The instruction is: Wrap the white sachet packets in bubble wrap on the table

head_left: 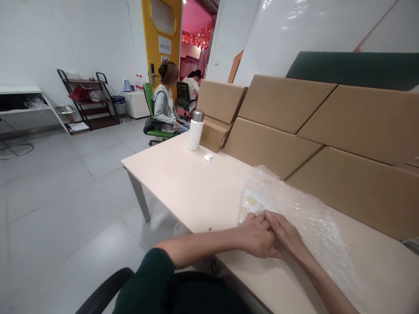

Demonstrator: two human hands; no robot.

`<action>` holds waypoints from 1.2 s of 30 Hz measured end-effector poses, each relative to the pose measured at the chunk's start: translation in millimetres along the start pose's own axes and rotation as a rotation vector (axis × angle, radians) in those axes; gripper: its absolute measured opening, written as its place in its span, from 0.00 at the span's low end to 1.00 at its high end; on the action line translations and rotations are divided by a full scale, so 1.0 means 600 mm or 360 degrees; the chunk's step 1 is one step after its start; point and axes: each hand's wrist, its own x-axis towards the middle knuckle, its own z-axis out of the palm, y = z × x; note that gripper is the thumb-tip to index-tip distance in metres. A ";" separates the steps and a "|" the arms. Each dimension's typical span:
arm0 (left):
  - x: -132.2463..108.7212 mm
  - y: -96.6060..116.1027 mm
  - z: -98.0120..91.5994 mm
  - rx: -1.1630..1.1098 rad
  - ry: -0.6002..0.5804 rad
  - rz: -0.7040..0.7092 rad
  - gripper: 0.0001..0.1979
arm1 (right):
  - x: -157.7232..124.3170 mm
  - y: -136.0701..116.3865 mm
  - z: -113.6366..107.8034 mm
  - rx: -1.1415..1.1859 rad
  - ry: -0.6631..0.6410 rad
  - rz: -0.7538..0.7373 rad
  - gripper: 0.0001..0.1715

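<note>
On the pale table lies a sheet of clear bubble wrap (314, 213), spread out to the right. Under or in its left end shows a flat, light-blue thing with yellowish round spots (252, 201); its kind is hard to tell. My left hand (260, 236) is closed at the near edge of the spotted thing and the wrap, its fingers curled. Close against it, my right hand (285, 231) has its fingers bent and pressed together over the wrap. The hands touch or overlap, and their fingertips are partly hidden.
Large cardboard boxes (281, 104) stand stacked along the table's far side. A white bottle with a metal cap (195, 131) and a crumpled white tissue (208, 157) are on the table (170, 174). A person (165, 102) sits on a green chair beyond.
</note>
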 end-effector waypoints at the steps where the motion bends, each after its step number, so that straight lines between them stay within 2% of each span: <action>1: -0.008 -0.005 -0.009 -0.0127 0.0067 -0.0056 0.25 | -0.001 -0.005 0.002 -0.0011 -0.0040 -0.0001 0.33; 4: -0.031 -0.035 -0.032 -0.0543 0.0420 -0.0502 0.27 | 0.001 -0.008 0.004 -0.0081 -0.0084 -0.0016 0.32; 5: -0.035 -0.048 -0.036 -0.0677 0.0486 -0.0666 0.29 | 0.004 -0.004 0.004 -0.0114 -0.0084 -0.0025 0.31; 7: -0.034 -0.074 -0.038 -0.0901 0.0467 -0.0868 0.35 | 0.012 0.009 0.007 -0.0183 -0.0065 -0.0073 0.30; 11: -0.009 -0.108 -0.029 -0.1065 0.0377 -0.0987 0.40 | 0.023 0.035 0.020 -0.0380 -0.0016 -0.0325 0.26; 13: 0.005 -0.109 -0.023 -0.1114 0.0374 -0.1019 0.35 | 0.017 0.032 0.025 -0.0610 0.0047 -0.0479 0.25; 17: 0.018 -0.096 -0.014 -0.1224 0.0413 -0.0984 0.19 | -0.010 0.002 0.023 -0.1180 0.0257 -0.0708 0.21; 20: 0.017 -0.091 -0.010 -0.1281 0.0486 -0.1001 0.20 | -0.015 -0.011 0.021 -0.1236 0.0136 -0.0877 0.18; 23: 0.012 -0.097 -0.011 -0.1298 0.0557 -0.1035 0.21 | -0.001 -0.005 0.027 -0.1004 0.0006 -0.0805 0.18; 26: 0.000 -0.108 -0.019 -0.1282 0.0606 -0.1019 0.22 | 0.013 -0.005 0.036 -0.0637 -0.0015 -0.0561 0.22; 29: -0.014 -0.110 -0.035 -0.1226 0.0647 -0.0951 0.24 | 0.010 -0.029 0.042 -0.0202 -0.0109 -0.0301 0.25; 32: -0.019 -0.097 -0.051 -0.1150 0.0707 -0.0865 0.26 | -0.001 -0.064 0.042 0.0312 -0.0067 -0.0075 0.30; 34: -0.015 -0.080 -0.058 -0.1134 0.0786 -0.0714 0.29 | -0.009 -0.084 0.036 0.0706 -0.0046 0.0037 0.35; 36: -0.005 -0.059 -0.060 -0.1108 0.0781 -0.0527 0.30 | -0.018 -0.094 0.024 0.1018 0.0005 0.0194 0.37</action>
